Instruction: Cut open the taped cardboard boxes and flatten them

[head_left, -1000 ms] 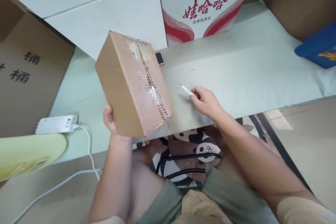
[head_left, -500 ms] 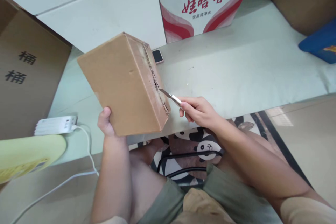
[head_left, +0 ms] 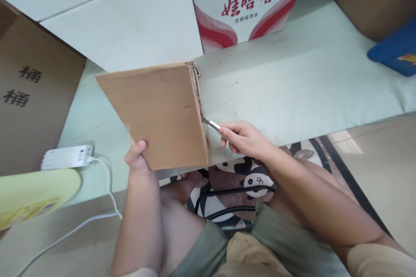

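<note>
My left hand grips a brown cardboard box by its near left corner, thumb on the broad face and the other fingers mostly hidden behind it. The box is tilted so that broad face is turned towards me. Along its right side runs a rough seam with torn, corrugated edges. In my right hand is a utility knife with its blade out and pointing left. The blade's tip meets the seam around its middle; whether it has gone inside, I cannot tell.
A white and red carton stands at the back beside a large white box. To the left are a printed cardboard box, a white power bank with its cable, and a pale green object. A blue object lies far right.
My left hand has turned the box, so its seamed side now shows as a narrow strip. The knife's tip has moved slightly down and right, staying at the seam.
</note>
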`<state>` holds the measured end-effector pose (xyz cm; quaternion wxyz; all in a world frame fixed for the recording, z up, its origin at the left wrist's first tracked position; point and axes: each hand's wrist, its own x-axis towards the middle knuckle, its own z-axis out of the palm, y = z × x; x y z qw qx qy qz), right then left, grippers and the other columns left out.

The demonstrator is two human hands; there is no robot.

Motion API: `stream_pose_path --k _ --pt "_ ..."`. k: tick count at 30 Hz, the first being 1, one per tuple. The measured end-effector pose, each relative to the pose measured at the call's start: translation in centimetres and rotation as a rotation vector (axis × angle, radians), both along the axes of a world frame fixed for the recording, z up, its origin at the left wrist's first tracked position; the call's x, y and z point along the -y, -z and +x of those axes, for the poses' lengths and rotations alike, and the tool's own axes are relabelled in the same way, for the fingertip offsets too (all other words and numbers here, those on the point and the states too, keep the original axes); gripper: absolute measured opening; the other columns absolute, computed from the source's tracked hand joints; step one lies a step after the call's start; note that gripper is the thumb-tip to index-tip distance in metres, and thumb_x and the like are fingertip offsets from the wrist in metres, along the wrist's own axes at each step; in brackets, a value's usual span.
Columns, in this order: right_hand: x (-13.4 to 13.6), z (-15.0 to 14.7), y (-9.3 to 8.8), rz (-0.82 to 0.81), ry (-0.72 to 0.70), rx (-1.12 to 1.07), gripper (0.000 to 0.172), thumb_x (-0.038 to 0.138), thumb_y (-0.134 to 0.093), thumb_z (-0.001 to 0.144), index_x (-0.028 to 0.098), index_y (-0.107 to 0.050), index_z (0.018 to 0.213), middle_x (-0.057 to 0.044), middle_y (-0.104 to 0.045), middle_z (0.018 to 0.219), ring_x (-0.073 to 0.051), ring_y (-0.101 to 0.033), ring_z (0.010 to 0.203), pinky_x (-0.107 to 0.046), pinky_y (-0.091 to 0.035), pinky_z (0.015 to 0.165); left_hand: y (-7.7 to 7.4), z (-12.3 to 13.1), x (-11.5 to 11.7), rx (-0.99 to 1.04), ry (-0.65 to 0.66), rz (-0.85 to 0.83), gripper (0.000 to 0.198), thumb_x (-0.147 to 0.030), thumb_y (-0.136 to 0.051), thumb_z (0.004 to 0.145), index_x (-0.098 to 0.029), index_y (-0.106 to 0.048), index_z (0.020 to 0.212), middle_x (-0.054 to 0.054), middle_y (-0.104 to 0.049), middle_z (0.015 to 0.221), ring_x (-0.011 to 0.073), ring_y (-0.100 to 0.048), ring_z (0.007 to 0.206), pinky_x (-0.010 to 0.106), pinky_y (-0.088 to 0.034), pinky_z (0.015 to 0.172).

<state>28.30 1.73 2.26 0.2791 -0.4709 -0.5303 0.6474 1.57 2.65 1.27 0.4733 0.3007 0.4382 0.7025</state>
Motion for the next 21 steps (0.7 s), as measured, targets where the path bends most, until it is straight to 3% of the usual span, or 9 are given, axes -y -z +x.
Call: stream_pose_path --k 6,10,16,21 --pt "-0.1 0.8 -1.1 0.020 -0.051 0.083 0.038 0.041 -0.050 0.099 0.018 -0.059 0.070 0.006 -0.047 0.051 -0.005 -0.037 0.040 -0.021 -0.028 0.042 -0.1 0.2 -0.2 0.014 0.006 0.000 0.073 -0.032 -0.083 0.052 -0.029 -0.069 0.123 0.003 -0.079 0.115 0.0332 -0.068 0.125 0.039 -0.056 0.105" --pt "-0.2 1.2 -1.4 0.025 -0.054 0.157 0.041 0.040 -0.049 0.100 0.019 -0.057 0.065 0.008 -0.038 0.044 -0.006 -0.034 0.038 -0.021 -0.025 0.042 0.0 0.4 -0.3 -0.008 -0.005 -0.030 0.073 -0.033 -0.083 0.049 -0.028 -0.070 0.120 0.003 -0.079 0.113 0.0334 -0.070 0.122 0.040 -0.057 0.103" --pt "0.2 0.7 -1.3 -0.001 -0.116 0.040 0.036 0.037 -0.047 0.099 0.020 -0.056 0.069 0.008 -0.042 0.046 -0.007 -0.038 0.040 -0.021 -0.029 0.042 0.4 0.2 -0.3 -0.018 -0.006 -0.138 0.070 -0.039 -0.082 0.048 -0.023 -0.073 0.115 0.006 -0.081 0.095 0.0336 -0.071 0.115 0.038 -0.060 0.093" --pt "0.1 0.8 -1.2 -0.060 -0.106 -0.041 0.033 0.037 -0.049 0.100 0.019 -0.058 0.074 0.007 -0.051 0.053 -0.005 -0.038 0.039 -0.020 -0.029 0.040 0.7 0.4 -0.3 -0.007 0.002 -0.134 0.065 -0.041 -0.081 0.053 -0.021 -0.074 0.115 0.006 -0.081 0.097 0.0328 -0.069 0.118 0.036 -0.061 0.089"
